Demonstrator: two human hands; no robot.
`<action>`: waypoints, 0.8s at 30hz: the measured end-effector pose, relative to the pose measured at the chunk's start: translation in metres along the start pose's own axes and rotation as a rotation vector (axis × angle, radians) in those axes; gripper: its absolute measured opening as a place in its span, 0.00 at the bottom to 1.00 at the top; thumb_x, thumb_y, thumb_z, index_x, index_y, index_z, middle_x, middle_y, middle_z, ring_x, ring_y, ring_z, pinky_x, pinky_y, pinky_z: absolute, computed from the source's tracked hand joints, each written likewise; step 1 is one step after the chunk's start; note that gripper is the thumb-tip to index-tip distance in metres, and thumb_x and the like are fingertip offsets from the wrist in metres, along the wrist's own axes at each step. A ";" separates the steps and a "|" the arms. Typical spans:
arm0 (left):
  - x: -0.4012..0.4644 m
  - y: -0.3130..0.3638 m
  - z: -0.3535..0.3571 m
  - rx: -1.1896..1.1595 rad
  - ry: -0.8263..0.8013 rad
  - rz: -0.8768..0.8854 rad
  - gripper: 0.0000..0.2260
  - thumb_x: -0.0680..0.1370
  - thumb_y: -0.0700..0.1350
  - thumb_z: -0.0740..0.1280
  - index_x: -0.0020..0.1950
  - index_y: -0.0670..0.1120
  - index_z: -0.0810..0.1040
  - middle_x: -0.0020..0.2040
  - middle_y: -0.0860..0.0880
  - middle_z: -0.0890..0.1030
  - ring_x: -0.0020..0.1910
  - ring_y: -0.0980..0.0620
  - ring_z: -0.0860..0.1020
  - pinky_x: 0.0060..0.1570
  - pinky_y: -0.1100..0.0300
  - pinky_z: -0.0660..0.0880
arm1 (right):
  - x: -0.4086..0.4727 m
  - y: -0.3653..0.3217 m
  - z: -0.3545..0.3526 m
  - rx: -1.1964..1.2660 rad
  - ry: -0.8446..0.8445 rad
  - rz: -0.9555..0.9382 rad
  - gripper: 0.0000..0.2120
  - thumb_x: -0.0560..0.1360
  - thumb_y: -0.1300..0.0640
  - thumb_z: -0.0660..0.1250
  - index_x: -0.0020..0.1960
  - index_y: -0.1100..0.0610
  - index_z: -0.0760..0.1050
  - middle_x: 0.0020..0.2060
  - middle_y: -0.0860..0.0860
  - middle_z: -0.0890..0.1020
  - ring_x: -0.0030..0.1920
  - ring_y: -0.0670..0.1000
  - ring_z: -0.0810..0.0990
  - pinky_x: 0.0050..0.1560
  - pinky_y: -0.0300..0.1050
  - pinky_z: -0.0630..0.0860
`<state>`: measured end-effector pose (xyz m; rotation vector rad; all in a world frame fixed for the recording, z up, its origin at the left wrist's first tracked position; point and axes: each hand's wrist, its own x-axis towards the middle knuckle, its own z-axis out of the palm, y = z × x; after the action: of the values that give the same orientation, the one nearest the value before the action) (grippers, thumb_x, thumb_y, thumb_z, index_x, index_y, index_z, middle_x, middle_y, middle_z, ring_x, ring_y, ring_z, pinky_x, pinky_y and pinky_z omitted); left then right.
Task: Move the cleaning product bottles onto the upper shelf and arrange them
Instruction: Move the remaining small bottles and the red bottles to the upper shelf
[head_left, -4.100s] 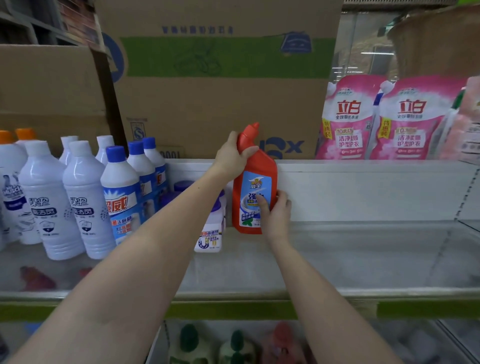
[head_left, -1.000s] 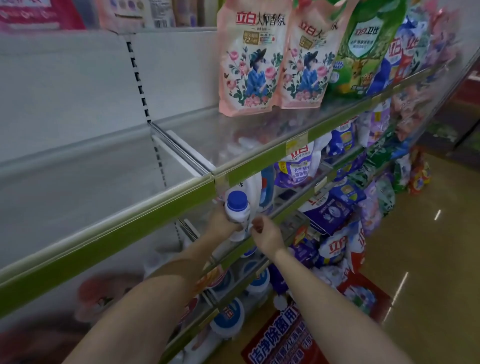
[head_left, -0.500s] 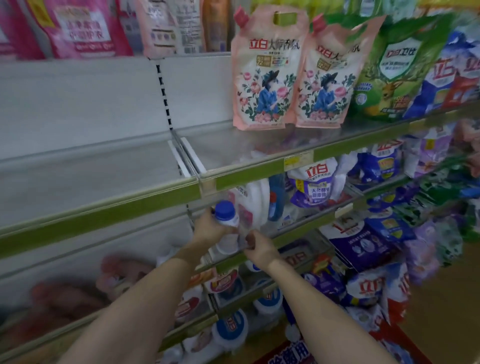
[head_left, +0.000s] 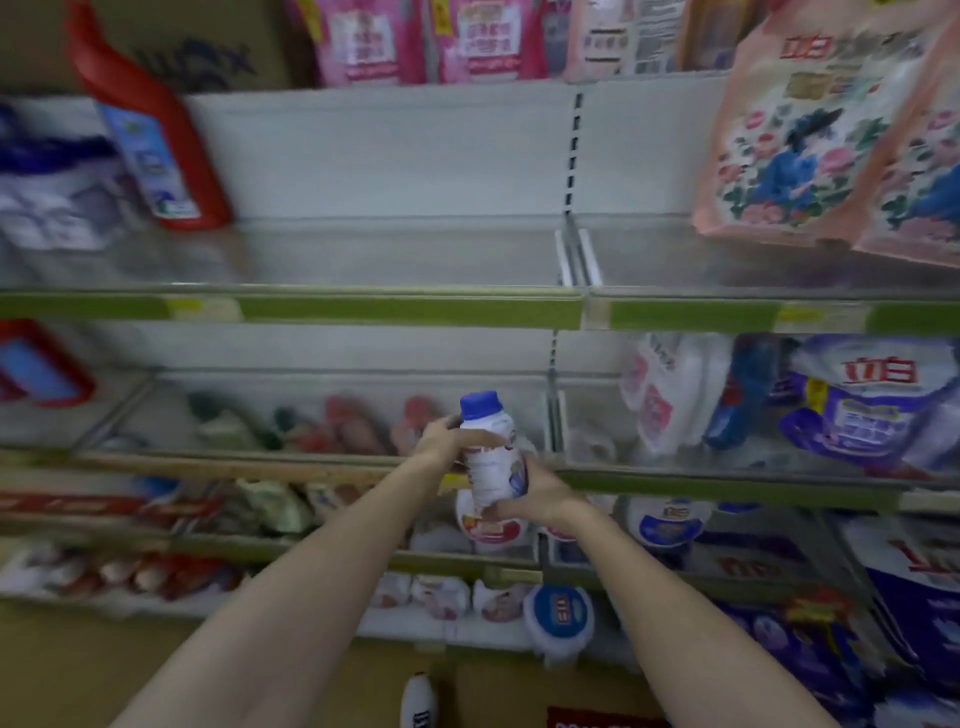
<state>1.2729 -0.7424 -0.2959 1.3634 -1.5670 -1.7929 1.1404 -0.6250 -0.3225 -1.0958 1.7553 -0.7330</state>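
Two hands clasp one white blue-capped bottle (head_left: 491, 457): left hand (head_left: 441, 434) curled round its neck, right hand (head_left: 535, 496) gripping its base.

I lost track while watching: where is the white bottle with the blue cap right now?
In the head view it is at centre, the white bottle held between the left hand and right hand, in front of a lower shelf, below the green-edged upper shelf.

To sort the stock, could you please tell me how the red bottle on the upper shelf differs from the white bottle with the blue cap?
The red bottle stands alone on the upper shelf; the white bottle with the blue cap is held lower by the left hand and right hand. The red bottle looks taller. Both carry labels.
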 end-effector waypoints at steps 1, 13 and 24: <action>-0.005 -0.005 -0.012 -0.033 0.009 -0.030 0.26 0.59 0.44 0.79 0.57 0.43 0.82 0.44 0.44 0.85 0.41 0.44 0.82 0.43 0.53 0.79 | 0.002 -0.006 0.012 -0.007 -0.014 -0.010 0.30 0.60 0.54 0.84 0.56 0.43 0.73 0.51 0.45 0.84 0.52 0.47 0.83 0.59 0.52 0.80; -0.025 -0.039 -0.143 -0.057 0.085 -0.135 0.33 0.65 0.67 0.77 0.55 0.40 0.83 0.44 0.43 0.87 0.40 0.47 0.86 0.41 0.56 0.80 | 0.013 -0.084 0.140 -0.307 0.075 -0.004 0.41 0.59 0.40 0.78 0.65 0.50 0.65 0.53 0.49 0.77 0.49 0.50 0.79 0.51 0.53 0.81; -0.014 -0.076 -0.258 -0.363 0.102 -0.260 0.29 0.64 0.60 0.80 0.53 0.40 0.80 0.39 0.42 0.85 0.37 0.43 0.83 0.42 0.51 0.81 | 0.046 -0.140 0.237 -0.688 0.181 -0.049 0.48 0.63 0.31 0.74 0.72 0.53 0.60 0.67 0.54 0.69 0.66 0.56 0.68 0.64 0.54 0.73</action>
<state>1.5197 -0.8445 -0.3333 1.4977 -0.9851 -1.9999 1.3986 -0.7308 -0.3213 -1.5608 2.2187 -0.2484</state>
